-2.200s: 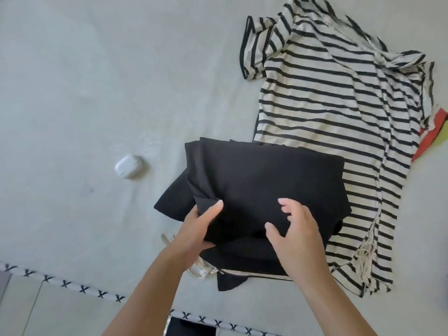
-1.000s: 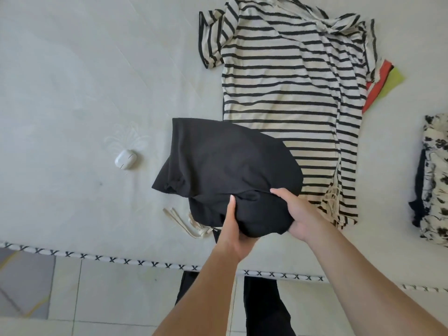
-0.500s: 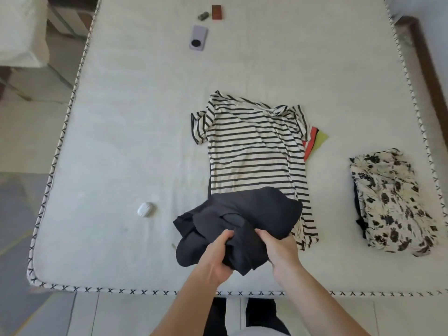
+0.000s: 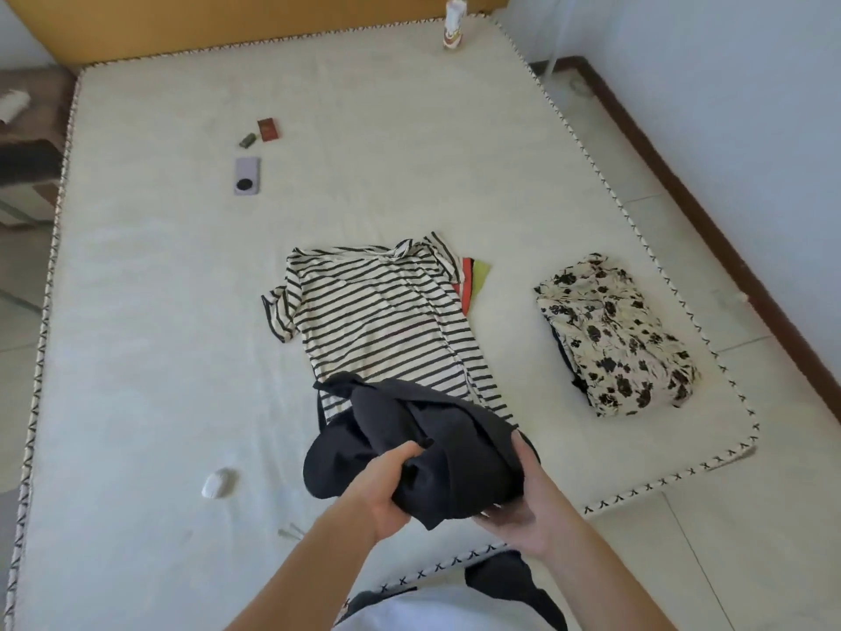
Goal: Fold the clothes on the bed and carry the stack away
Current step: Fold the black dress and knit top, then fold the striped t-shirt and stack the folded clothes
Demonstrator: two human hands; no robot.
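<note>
A bundled black garment (image 4: 437, 444) hangs above the near edge of the bed (image 4: 150, 357). My left hand (image 4: 387, 489) grips its front fold with curled fingers. My right hand (image 4: 523, 507) cups it from below and the right side, fingers curled round the cloth. Behind it a black-and-white striped t-shirt (image 4: 387, 316) lies spread flat on the bed, its lower hem hidden by the black bundle. A folded floral garment (image 4: 614, 334) sits on the right part of the bed over a dark piece.
A white earbud case (image 4: 217, 483) lies near the bed's front left. A purple phone (image 4: 247, 175), a small red card (image 4: 268, 129) and a dark little object (image 4: 247, 139) lie farther back. A bottle (image 4: 455, 20) stands at the headboard. An orange-and-green cloth (image 4: 473, 284) peeks from under the striped shirt.
The black garment was lifted off the bed and gathered into a bundle in both hands. The view pulled back and rose, showing the whole bed.
</note>
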